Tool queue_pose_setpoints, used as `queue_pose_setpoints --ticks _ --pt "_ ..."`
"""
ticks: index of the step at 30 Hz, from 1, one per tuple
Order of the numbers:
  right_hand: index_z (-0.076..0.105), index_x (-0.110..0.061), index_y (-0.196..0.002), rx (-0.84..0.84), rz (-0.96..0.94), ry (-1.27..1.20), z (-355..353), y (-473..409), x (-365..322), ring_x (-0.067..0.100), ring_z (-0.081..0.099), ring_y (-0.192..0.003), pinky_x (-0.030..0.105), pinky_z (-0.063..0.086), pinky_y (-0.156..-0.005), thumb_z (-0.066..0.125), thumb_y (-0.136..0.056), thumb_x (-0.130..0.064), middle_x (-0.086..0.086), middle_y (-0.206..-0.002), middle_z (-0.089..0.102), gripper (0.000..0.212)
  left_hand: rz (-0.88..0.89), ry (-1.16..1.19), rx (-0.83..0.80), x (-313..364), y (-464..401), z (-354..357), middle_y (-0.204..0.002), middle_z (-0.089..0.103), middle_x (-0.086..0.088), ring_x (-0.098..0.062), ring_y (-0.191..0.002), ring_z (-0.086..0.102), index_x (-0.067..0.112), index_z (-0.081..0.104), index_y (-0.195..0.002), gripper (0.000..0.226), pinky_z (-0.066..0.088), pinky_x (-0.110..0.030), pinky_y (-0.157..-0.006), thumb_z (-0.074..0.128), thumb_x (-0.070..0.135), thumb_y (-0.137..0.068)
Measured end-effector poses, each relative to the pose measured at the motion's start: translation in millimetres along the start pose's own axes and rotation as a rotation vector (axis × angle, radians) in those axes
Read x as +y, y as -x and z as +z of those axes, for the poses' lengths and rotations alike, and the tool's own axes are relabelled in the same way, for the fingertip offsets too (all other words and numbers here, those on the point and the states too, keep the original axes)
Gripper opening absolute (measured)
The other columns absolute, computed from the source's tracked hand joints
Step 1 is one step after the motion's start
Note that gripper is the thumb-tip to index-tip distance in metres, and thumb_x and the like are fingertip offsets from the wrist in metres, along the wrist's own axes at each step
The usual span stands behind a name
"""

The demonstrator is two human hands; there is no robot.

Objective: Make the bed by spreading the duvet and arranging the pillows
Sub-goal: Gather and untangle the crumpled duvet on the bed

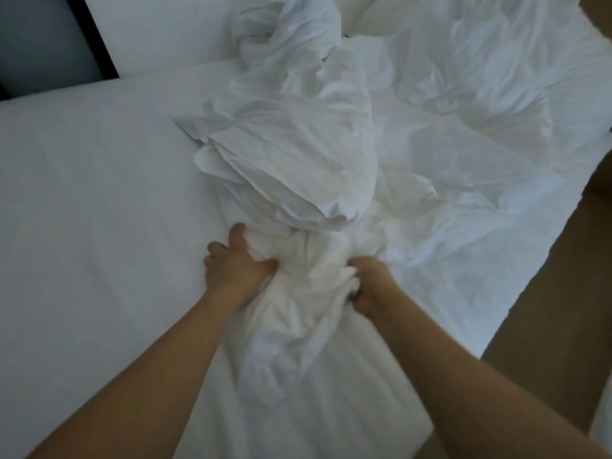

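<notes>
A white bed (pixel 82 200) fills the view. The duvet (pixel 298 154) lies bunched in a long ridge running straight away from both grips; left hand (pixel 236 266) and right hand (pixel 369 286) clutch its near end, pillows (pixel 159 28) probably beyond.

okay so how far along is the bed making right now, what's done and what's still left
Done: little beyond the bare sheet lying smooth on the left side. In hand: the left hand and right hand both grip the bunched duvet, which lies in a twisted heap down the middle of the bed. Left: spreading the duvet flat and arranging the pillows, which sit at the head, partly behind the heap.
</notes>
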State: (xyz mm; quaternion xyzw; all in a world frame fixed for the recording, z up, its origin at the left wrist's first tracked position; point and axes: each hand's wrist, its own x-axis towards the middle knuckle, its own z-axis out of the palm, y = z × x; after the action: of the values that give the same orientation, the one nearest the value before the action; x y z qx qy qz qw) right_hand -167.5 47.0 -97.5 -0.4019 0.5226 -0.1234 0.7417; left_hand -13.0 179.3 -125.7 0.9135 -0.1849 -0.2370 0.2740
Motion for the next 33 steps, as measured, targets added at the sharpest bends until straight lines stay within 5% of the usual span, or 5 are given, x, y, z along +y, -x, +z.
queue_pose_setpoints --ticks 7,13,21,25,33 --pt "0.061 -0.001 -0.103 0.457 0.021 1.246 -129.4 40.3 -67.8 0.033 0.062 -0.085 0.038 0.054 -0.066 0.060 -0.085 -0.014 0.015 -0.096 0.062 0.022 0.217 -0.336 -0.891 80.8 87.4 51.3 -0.058 0.043 -0.007 -0.018 -0.046 0.037 0.012 0.055 -0.079 0.009 0.032 -0.022 -0.046 0.053 0.016 -0.087" --pt "0.070 -0.010 -0.098 0.443 -0.197 2.280 -79.1 62.7 -26.0 0.025 0.069 -0.080 0.034 0.058 -0.069 0.049 -0.087 -0.006 0.003 -0.089 0.069 0.024 0.097 -0.093 -0.434 37.7 52.5 37.2 -0.082 0.069 -0.011 -0.027 -0.071 0.069 0.021 0.063 -0.092 0.049 0.053 -0.031 -0.064 0.074 0.061 -0.066" --pt "0.027 -0.014 -0.145 -0.014 -0.286 1.818 12.4 61.5 7.6 0.030 0.052 -0.118 0.039 0.046 -0.090 0.061 -0.072 -0.071 0.011 -0.134 0.047 0.099 0.006 0.163 0.005 79.4 -25.6 8.1 -0.150 0.021 -0.016 -0.035 -0.136 0.030 0.011 0.004 -0.149 0.127 0.037 -0.047 -0.106 0.079 0.064 -0.060" --pt "0.016 -0.008 -0.147 0.208 -0.387 1.715 16.6 16.7 35.0 0.031 0.044 -0.125 0.040 0.040 -0.101 0.064 -0.082 -0.033 0.014 -0.140 0.038 0.085 0.304 -0.130 0.362 91.7 -45.5 15.2 -0.139 0.036 -0.020 -0.038 -0.123 0.043 0.004 0.026 -0.136 0.112 0.044 -0.048 -0.094 0.079 0.065 -0.058" --pt "0.061 -0.015 -0.127 -0.022 -0.324 1.803 -18.9 5.3 -17.8 0.028 0.058 -0.119 0.039 0.047 -0.101 0.059 -0.087 -0.018 0.007 -0.127 0.061 0.040 0.570 -0.464 -0.255 61.3 -30.2 -25.7 -0.101 0.065 -0.005 -0.026 -0.088 0.063 0.012 0.061 -0.108 0.023 0.049 -0.032 -0.070 0.058 0.022 -0.087"
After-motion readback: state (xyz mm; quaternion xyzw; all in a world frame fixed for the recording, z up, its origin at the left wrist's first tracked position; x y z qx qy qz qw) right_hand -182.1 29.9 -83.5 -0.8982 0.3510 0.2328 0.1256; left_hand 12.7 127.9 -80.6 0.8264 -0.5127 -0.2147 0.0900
